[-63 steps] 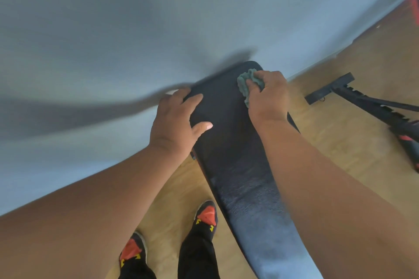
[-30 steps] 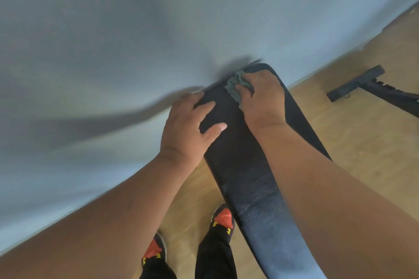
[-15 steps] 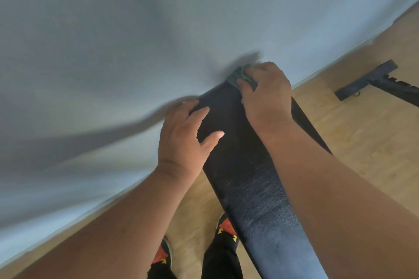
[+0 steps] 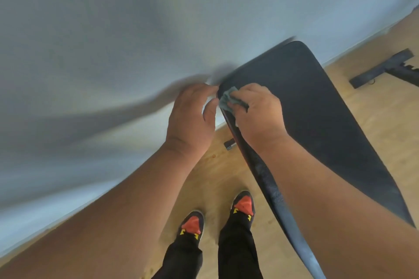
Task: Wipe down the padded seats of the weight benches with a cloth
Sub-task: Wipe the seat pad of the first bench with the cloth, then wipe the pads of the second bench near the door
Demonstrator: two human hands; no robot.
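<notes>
A pale wall (image 4: 113, 29) filled the left side. The left hand (image 4: 192, 118) was curled around the left edge of the black bench pad (image 4: 317, 120), fingers tucked behind it and thumb beside the rim. Just to its right, the right hand (image 4: 258, 113) was closed on a green cloth (image 4: 226, 98), pressing it against that same edge near the top. Below, two shoes (image 4: 243, 204) stood on the wooden floor (image 4: 374, 115). Far right, a black metal frame (image 4: 381, 68) lay on the floor

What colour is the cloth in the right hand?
Muted grey-green. The cloth shows bunched under the right hand in the head view.
</notes>
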